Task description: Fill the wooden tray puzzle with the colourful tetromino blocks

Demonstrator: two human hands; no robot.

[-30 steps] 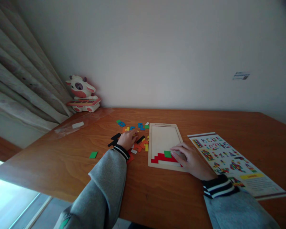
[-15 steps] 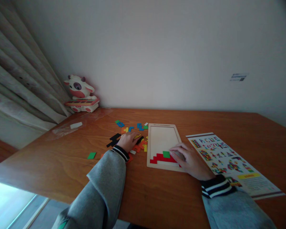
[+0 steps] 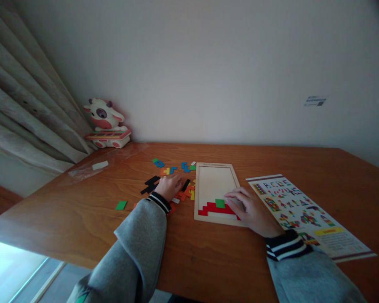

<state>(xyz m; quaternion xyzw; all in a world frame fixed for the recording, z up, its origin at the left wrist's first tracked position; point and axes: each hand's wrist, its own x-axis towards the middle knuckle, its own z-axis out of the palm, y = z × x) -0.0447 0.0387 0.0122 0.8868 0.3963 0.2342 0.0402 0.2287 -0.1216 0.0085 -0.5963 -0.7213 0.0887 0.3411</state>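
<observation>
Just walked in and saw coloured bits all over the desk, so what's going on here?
A person sits at a wooden table. Their left hand rests on a scatter of coloured puzzle pieces. Their right hand lies on the wooden puzzle tray, beside a green piece and red pieces already in it. A pattern sheet lies alongside.

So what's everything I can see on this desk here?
puzzle tray: one, pale wood, middle of the table
placed pieces: red ones plus one green, tray's near end
loose pieces: many, mixed colours, left of tray
green piece: one, apart, further left
pattern sheet: one, colourful, right of tray
cow toy: one, white and pink, far left corner
curtain: pale, left
left hand: on the loose pieces
right hand: on the tray's near right corner
</observation>
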